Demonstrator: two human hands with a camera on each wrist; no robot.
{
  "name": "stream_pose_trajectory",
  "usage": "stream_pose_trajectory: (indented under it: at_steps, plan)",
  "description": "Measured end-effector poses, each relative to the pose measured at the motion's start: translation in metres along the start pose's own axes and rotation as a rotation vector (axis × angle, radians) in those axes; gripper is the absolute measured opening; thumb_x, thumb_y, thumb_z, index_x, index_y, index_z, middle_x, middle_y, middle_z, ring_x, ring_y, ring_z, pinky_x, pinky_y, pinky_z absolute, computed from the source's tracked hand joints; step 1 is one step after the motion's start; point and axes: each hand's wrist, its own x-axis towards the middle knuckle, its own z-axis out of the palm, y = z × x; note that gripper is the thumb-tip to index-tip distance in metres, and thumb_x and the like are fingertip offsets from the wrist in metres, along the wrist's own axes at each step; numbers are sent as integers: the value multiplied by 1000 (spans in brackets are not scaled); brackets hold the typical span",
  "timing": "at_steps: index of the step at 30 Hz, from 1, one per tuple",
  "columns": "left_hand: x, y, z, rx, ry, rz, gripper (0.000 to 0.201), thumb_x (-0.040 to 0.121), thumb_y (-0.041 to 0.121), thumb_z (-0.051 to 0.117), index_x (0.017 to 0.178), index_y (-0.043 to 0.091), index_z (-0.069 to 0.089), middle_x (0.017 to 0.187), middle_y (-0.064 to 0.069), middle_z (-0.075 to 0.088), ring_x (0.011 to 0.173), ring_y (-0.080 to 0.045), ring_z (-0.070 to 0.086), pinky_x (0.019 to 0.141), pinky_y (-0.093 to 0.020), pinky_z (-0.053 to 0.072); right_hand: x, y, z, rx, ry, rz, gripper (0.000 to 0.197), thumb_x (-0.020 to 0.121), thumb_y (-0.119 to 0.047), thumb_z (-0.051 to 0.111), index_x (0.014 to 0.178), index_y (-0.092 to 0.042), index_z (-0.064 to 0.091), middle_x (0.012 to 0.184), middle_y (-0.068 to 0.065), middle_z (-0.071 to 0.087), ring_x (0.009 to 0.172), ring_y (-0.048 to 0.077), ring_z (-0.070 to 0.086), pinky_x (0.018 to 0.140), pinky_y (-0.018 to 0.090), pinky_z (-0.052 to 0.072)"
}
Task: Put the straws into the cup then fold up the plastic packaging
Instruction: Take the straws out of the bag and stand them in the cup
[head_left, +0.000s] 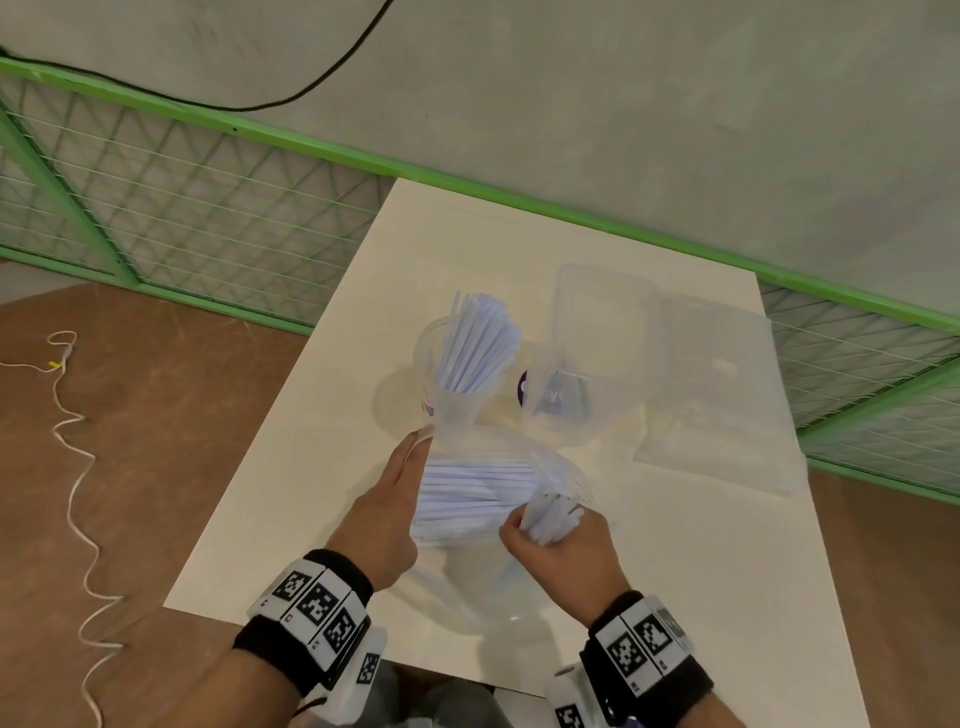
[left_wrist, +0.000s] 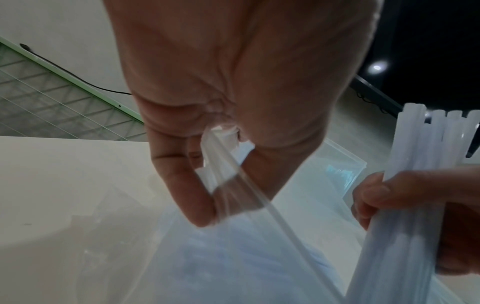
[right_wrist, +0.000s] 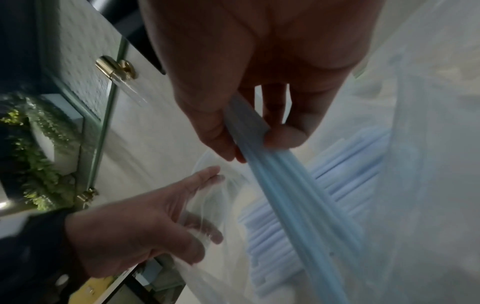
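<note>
A white table (head_left: 675, 571) stands against a green mesh fence (head_left: 182, 208) on a brown floor. On it, a clear plastic bag (head_left: 467, 582) still holds most of the pale straws (head_left: 478, 493), while a clear cup (head_left: 431, 374) just beyond already carries a bunch upright. The left hand (head_left: 384, 514) pinches the bag's rim, keeping the mouth open; the right hand (head_left: 566, 551) is clenched around a fresh bundle (right_wrist: 291, 195). Judged from here, the bundle should come out straight and level, ends together, with the bag held taut to avoid snagging.
</note>
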Motion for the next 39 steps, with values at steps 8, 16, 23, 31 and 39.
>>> stream_pose_trajectory:
  at_steps: [8,16,23,31,39]
  plan:
    - [0,-1,1,19,-12,-21,115,69,-16,51,152,37,-7,156,28,-13,111,-24,58,76,-34,57,13,-39,-20,76,-59,27,13,75,-10,77,66,-4,71,63,5,71,55,13,63,50,31,51]
    - [-5,5,-3,30,-45,-57,111,70,-15,49,153,34,-7,156,27,-15,85,-19,60,67,-25,52,88,-173,-76,183,160,-324,6,76,-15,72,71,-16,74,73,10,72,61,20,66,63,40,57]
    - [-8,9,-5,57,-64,-73,108,74,-14,48,153,31,-9,156,25,-18,81,-19,59,65,-24,49,144,-169,-38,19,114,-187,16,70,-30,84,78,-20,75,77,-3,75,66,15,72,73,42,61]
    - [-13,11,-9,63,-69,-79,109,73,-15,48,153,31,-10,154,28,-19,84,-20,61,69,-25,50,154,-152,-26,-52,237,-277,80,65,-50,86,132,-27,49,123,-5,54,118,15,51,96,33,45]
    - [-12,12,-8,72,-71,-79,108,73,-15,46,153,32,-9,156,27,-18,72,-20,58,61,-21,46,143,-136,-6,-40,272,-395,64,98,-46,44,151,-14,28,155,3,33,140,21,34,115,45,29]
